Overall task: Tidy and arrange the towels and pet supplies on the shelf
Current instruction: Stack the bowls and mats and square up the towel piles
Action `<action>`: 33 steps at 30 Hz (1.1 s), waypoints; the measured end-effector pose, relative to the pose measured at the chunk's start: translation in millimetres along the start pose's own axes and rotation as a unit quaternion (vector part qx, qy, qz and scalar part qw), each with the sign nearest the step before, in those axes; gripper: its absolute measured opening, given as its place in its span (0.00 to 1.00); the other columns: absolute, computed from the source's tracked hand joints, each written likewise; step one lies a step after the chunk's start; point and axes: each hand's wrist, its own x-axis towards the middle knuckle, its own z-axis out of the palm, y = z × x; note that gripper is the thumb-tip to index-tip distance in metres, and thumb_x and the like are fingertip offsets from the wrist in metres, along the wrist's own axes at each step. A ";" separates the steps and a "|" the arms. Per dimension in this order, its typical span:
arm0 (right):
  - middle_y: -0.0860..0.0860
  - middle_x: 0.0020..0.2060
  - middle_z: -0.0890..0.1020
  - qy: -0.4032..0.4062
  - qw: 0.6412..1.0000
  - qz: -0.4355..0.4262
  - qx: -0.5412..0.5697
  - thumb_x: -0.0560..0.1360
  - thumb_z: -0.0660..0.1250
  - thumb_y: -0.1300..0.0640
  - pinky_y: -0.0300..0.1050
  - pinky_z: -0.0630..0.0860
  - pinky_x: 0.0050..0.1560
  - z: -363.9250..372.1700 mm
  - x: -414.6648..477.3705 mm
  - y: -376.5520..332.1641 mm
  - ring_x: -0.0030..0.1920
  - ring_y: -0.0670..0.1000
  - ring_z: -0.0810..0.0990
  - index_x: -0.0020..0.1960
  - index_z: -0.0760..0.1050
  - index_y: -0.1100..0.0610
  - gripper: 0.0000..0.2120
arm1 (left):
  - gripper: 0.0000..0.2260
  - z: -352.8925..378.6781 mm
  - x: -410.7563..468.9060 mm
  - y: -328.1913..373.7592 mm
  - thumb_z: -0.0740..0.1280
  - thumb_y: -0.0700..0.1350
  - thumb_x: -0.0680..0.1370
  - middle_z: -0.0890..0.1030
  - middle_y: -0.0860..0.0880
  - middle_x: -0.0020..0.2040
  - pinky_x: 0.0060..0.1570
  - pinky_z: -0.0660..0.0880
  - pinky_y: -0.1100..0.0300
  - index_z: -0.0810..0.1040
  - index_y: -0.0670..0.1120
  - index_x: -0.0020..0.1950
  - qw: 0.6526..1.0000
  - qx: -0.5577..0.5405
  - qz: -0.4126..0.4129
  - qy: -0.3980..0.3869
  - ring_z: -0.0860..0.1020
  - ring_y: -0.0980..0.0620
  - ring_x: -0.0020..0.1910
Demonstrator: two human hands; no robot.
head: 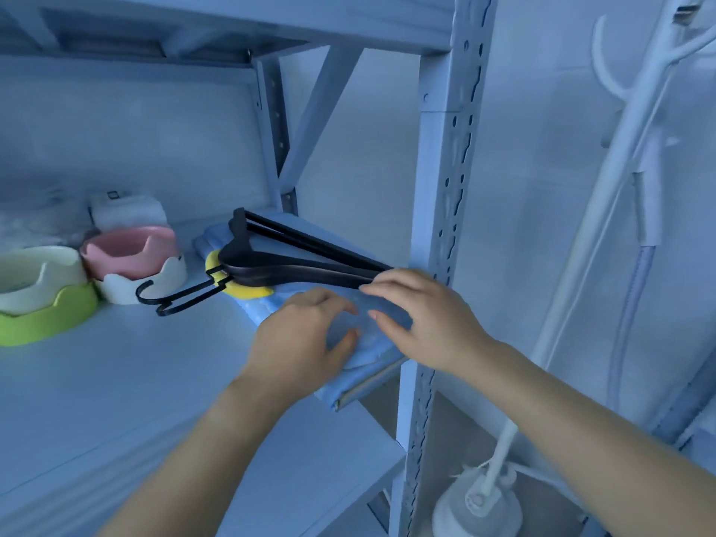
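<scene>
A: Hands?
B: Left hand point(298, 339) and right hand point(422, 319) close together, fingers loose, resting on the folded blue towel point(372, 356) beneath them on the shelf point(135, 381).
A: Any writing?
B: Dark tag point(112, 194) on white bundle point(129, 215), far left of hands; unreadable.

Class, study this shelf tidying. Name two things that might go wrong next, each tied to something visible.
The blue towel reaches the right edge of the shelf; a push from the left hand or right hand might tip it off. The black hangers lie on the towel; shifting it might slide them off.
</scene>
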 end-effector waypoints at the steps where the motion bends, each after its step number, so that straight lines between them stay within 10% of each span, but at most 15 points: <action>1: 0.45 0.53 0.79 0.009 1.000 -0.013 0.009 0.75 0.58 0.47 0.38 0.71 0.47 -0.2 5.1 5.6 0.54 0.44 0.73 0.59 0.77 0.51 0.17 | 0.13 1.5 2.4 5.5 0.63 0.54 0.75 0.74 0.59 0.57 0.39 0.67 0.62 0.75 0.56 0.60 1.000 0.017 -0.005 -0.008 0.72 0.56 0.52; 15: 0.49 0.65 0.71 -0.151 0.985 -0.071 0.033 0.78 0.60 0.48 0.50 0.74 0.57 23.3 73.4 20.2 0.63 0.52 0.72 0.69 0.66 0.54 0.22 | 0.10 -19.3 15.7 -7.6 0.63 0.53 0.75 0.74 0.58 0.55 0.46 0.73 0.58 0.75 0.58 0.57 0.980 0.111 -0.165 -0.011 0.72 0.56 0.55; 23: 0.52 0.39 0.73 -0.185 0.981 -0.062 -0.010 0.80 0.57 0.50 0.47 0.68 0.34 39.1 84.3 23.9 0.39 0.55 0.74 0.46 0.66 0.57 0.10 | 0.14 -24.4 32.5 -31.6 0.67 0.51 0.74 0.74 0.58 0.56 0.46 0.75 0.58 0.75 0.55 0.59 0.983 0.125 -0.135 0.027 0.74 0.56 0.53; 33: 0.49 0.31 0.67 -0.178 0.983 -0.046 0.022 0.78 0.62 0.52 0.42 0.59 0.27 33.4 79.7 25.3 0.35 0.53 0.71 0.41 0.64 0.57 0.12 | 0.12 -4.9 29.9 -19.7 0.65 0.52 0.75 0.72 0.57 0.58 0.48 0.75 0.54 0.75 0.57 0.59 0.981 0.109 -0.159 -0.002 0.72 0.55 0.56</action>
